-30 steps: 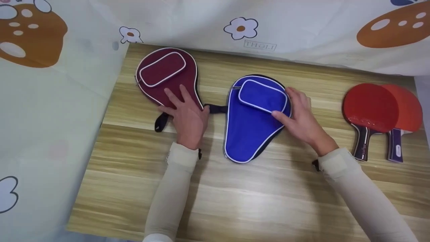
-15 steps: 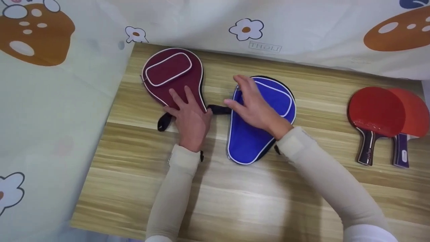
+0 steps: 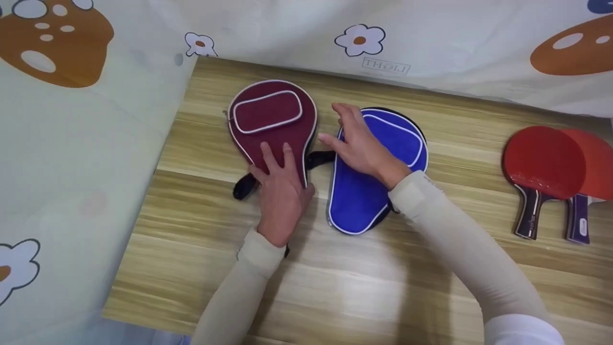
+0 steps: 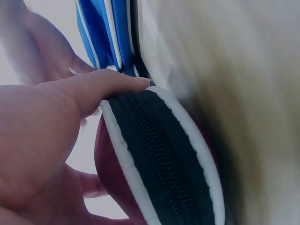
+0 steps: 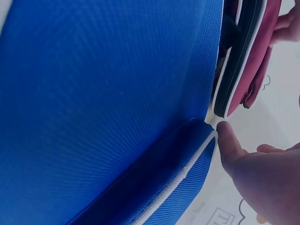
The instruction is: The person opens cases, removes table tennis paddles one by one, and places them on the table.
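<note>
A maroon table tennis bat case (image 3: 282,139) with white piping and a front pocket lies at the left of the table. My left hand (image 3: 282,196) rests over its narrow end, fingers spread and straight on the cloth. In the left wrist view the thumb touches the zipped side (image 4: 161,154). To the right lies a blue bat case (image 3: 357,206) of the same shape. My right hand (image 3: 363,143) is over its upper left part, fingers extended toward the maroon case, and hides part of the pocket. The right wrist view shows a gap between finger and thumb.
Two red table tennis bats, a nearer one (image 3: 544,163) overlapping another (image 3: 598,160), lie at the right of the wooden table (image 3: 167,239). A printed curtain (image 3: 297,28) hangs along the back and left. Black straps (image 3: 244,187) stick out beside the maroon case.
My left hand has slid the maroon case rightward and toward me, turning it more upright. My right hand has moved from the blue case's right edge to its left side.
</note>
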Available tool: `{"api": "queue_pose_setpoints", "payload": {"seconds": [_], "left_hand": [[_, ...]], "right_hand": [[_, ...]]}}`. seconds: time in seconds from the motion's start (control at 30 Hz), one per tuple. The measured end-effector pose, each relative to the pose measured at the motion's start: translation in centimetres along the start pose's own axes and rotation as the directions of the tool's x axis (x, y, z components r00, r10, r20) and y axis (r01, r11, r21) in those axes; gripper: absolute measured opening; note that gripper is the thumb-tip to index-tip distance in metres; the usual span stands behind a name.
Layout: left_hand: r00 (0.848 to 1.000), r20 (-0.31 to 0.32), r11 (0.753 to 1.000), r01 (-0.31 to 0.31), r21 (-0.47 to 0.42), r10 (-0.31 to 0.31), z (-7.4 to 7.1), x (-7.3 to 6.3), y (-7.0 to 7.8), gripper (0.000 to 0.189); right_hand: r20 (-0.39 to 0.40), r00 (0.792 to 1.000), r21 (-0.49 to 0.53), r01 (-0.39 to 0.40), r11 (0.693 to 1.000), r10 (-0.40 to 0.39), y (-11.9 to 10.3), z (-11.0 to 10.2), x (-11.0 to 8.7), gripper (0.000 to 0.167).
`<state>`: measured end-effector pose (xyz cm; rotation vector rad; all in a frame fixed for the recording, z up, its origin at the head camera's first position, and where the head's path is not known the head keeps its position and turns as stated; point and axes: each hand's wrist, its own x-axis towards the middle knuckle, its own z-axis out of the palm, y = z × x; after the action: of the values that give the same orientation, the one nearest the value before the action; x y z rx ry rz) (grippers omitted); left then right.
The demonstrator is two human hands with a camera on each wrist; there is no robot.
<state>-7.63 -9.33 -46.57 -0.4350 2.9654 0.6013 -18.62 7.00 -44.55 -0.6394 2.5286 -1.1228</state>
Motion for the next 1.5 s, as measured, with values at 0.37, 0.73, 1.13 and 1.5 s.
{"api": "queue_pose_setpoints", "payload": {"seconds": [0.37, 0.73, 1.13, 1.5], "left_hand": [[0.994, -0.016, 0.994, -0.113, -0.009, 0.113, 0.9, -3.7, 0.1, 0.096], [0.994, -0.006, 0.994, -0.105, 0.010, 0.105, 0.9, -4.0, 0.1, 0.096], [0.991, -0.010, 0.990, -0.130, 0.058, 0.130, 0.8, -4.2, 0.0, 0.100], [0.996, -0.003, 0.996, -0.085, 0.017, 0.085, 1.0, -4.2, 0.1, 0.101]], "right_hand": [[0.015, 0.999, -0.078, -0.037, 0.996, 0.038, 0.0, 1.0, 1.9, 0.086], [0.091, 0.992, -0.139, -0.078, 0.987, 0.091, -0.2, 1.7, 3.9, 0.100], [0.146, 0.980, -0.158, -0.111, 0.981, 0.134, 0.0, 2.3, 6.0, 0.109], [0.155, 0.972, -0.199, -0.143, 0.969, 0.175, -0.3, 2.7, 6.6, 0.102]]}}
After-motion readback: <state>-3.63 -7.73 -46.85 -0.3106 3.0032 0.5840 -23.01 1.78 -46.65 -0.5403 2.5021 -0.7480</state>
